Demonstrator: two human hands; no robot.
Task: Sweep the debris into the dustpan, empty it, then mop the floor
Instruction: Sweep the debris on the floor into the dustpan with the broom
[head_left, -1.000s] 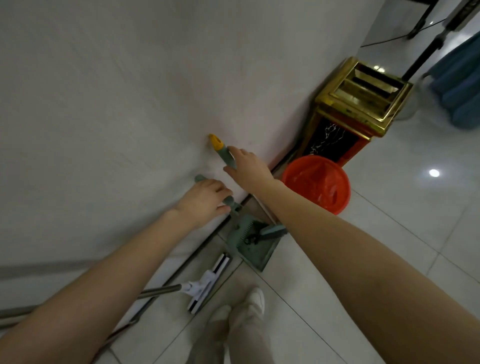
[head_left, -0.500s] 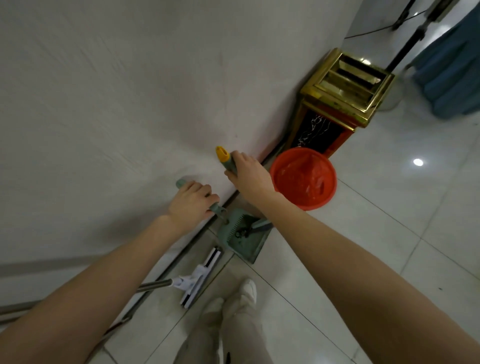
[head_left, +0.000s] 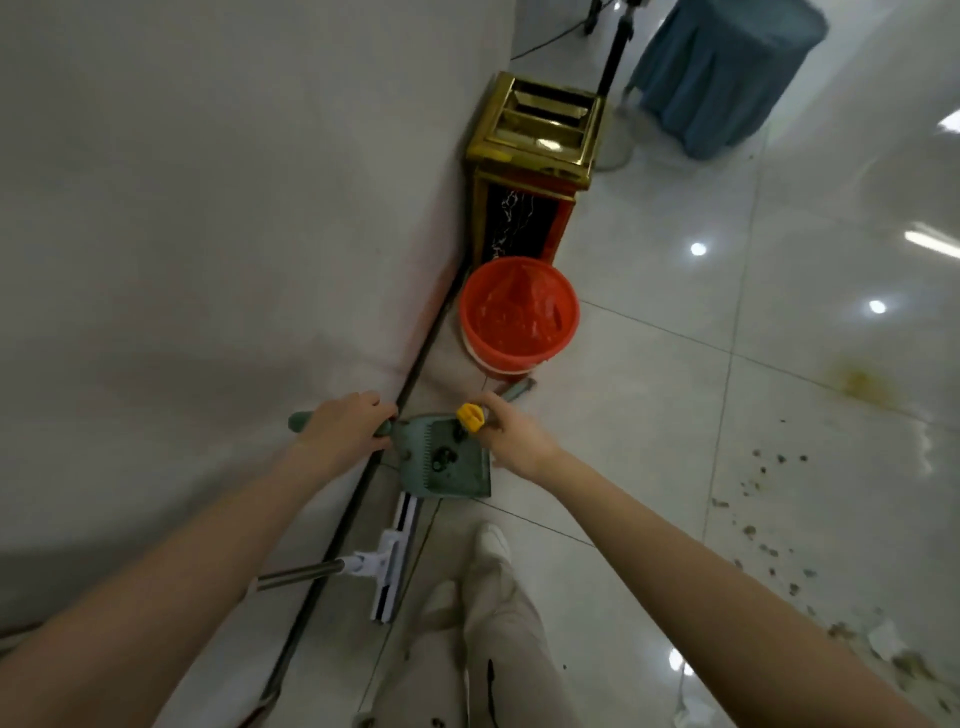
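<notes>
A green dustpan (head_left: 457, 473) stands on the floor by the wall base, with dark bits in it. My left hand (head_left: 345, 428) grips its green handle. My right hand (head_left: 511, 436) grips the broom handle just below its yellow cap (head_left: 470, 417); the broom's green end (head_left: 517, 388) shows beyond my fingers. A white flat mop (head_left: 392, 561) leans on the wall below the dustpan. Debris (head_left: 763, 519) is scattered on the tiles at the right, beside a yellow stain (head_left: 860, 387).
An orange bucket (head_left: 519, 314) with an orange liner stands against the wall past the dustpan, and a gold bin (head_left: 535, 161) stands behind it. A blue-draped stand (head_left: 722, 67) is at the far right. My legs and shoes (head_left: 488, 597) are near the mop.
The view has swung to the right, bringing the debris into sight. Both hands have moved away from the wall with the dustpan and the broom, and the broom's yellow cap now points towards me.
</notes>
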